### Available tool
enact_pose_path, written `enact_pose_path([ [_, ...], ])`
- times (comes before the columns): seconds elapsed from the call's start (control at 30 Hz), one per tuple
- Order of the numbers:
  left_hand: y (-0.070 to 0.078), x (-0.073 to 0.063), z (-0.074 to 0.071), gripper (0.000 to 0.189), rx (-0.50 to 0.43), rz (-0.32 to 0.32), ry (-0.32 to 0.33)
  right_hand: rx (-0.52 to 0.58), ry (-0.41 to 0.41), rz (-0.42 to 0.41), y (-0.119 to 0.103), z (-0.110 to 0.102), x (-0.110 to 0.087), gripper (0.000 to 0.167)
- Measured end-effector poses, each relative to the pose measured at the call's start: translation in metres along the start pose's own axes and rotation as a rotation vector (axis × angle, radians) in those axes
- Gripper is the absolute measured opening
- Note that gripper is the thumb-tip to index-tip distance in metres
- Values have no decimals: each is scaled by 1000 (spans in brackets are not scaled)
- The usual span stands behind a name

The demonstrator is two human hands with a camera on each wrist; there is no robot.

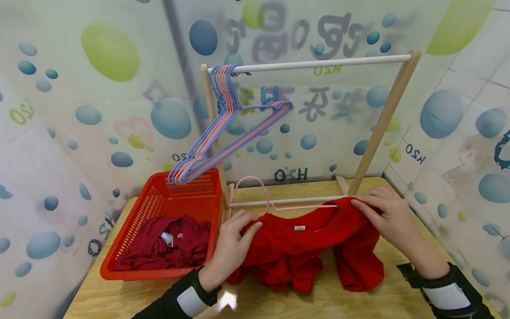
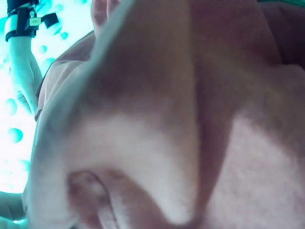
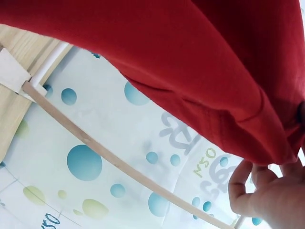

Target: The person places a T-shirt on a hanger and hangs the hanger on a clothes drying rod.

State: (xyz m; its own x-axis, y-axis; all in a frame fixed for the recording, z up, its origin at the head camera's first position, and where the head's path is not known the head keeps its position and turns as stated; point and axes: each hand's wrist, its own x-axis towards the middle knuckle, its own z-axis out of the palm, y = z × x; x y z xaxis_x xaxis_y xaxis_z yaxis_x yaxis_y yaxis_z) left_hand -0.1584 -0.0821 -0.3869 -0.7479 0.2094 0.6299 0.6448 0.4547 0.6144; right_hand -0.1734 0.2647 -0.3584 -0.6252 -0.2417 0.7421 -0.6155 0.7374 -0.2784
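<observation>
A bright red shirt (image 1: 295, 248) with a small white neck label hangs between both hands in the head view, its lower part bunched on the table. A pink hanger (image 1: 260, 181) sits in its neck, the hook standing up and one arm showing across the collar. My left hand (image 1: 233, 241) pinches the shirt at the left shoulder. On the other shoulder, my right hand (image 1: 392, 221) grips the cloth between thumb and fingers. The right wrist view shows red cloth (image 3: 190, 62) above the curled right fingers (image 3: 240, 186). Blurred hand and cloth fill most of the left wrist view.
Behind the shirt stands a rack with a white rail (image 1: 318, 64) and wooden posts. Several blue and pink hangers (image 1: 227, 119) hang at its left end. A red basket (image 1: 119, 248) holding dark red clothing (image 1: 171, 248) stands left on the wooden table (image 1: 247, 305).
</observation>
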Motion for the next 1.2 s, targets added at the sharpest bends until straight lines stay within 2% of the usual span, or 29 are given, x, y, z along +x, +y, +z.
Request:
enact_pose_path([
  [0.27,2,0,2,6,-11,2,-3,-11,11,-85,-2,4,0,28],
  [0.5,3,0,4,6,-21,-6,-2,-17,-41,-73,-9,6,0,26],
  [0.83,6,1,5,6,-36,-20,-11,-11,-50,-95,-12,8,-2,25],
  [1.2,6,2,6,6,-37,-2,-1,3,-77,-82,-18,10,-1,26],
])
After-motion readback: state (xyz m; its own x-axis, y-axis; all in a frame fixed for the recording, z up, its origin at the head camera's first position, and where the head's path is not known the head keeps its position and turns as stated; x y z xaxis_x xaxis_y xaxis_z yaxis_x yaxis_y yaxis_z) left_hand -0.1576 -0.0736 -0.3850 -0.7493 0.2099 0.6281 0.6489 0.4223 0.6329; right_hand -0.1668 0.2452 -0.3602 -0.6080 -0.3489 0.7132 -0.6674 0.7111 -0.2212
